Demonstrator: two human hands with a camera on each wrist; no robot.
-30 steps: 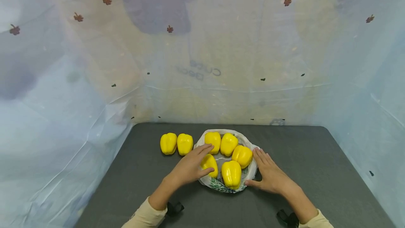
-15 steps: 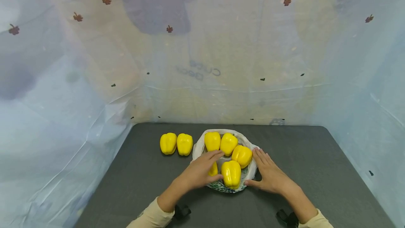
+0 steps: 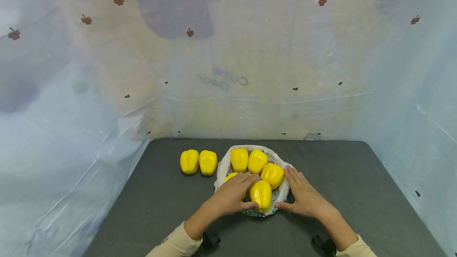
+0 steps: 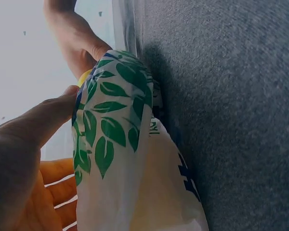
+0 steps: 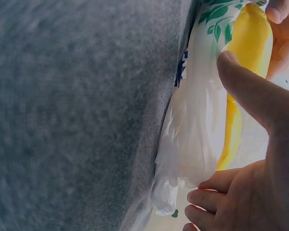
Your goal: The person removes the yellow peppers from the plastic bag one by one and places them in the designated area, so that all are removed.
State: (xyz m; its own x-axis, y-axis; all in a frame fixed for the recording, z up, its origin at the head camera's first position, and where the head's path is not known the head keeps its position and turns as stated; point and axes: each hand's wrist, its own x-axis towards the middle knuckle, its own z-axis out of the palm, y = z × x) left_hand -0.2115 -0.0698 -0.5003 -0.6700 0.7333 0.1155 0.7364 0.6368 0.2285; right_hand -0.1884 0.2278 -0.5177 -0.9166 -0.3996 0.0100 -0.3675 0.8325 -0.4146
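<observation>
A white plastic bag [image 3: 284, 190] with green leaf print lies spread open on the table, its rim in a ring. Several yellow bell peppers sit in it. My left hand [image 3: 232, 194] reaches over the bag's left front, its thumb and fingers spread toward the front bell pepper [image 3: 262, 196] and partly hiding another at the left. In the left wrist view, its thumb tip is at the rim of the bag [image 4: 111, 125]. My right hand [image 3: 308, 198] lies along the bag's right rim, fingers straight and thumb apart. In the right wrist view, its fingertips touch the bag [image 5: 197, 130].
Two more yellow bell peppers [image 3: 189, 162] stand side by side on the dark grey table [image 3: 332, 162], left of the bag. A pale patterned sheet [image 3: 228, 50] hangs around the table's back and sides.
My left hand has moved right and a little toward me, from the left bell pepper to the front one. My right hand has stayed at the rim.
</observation>
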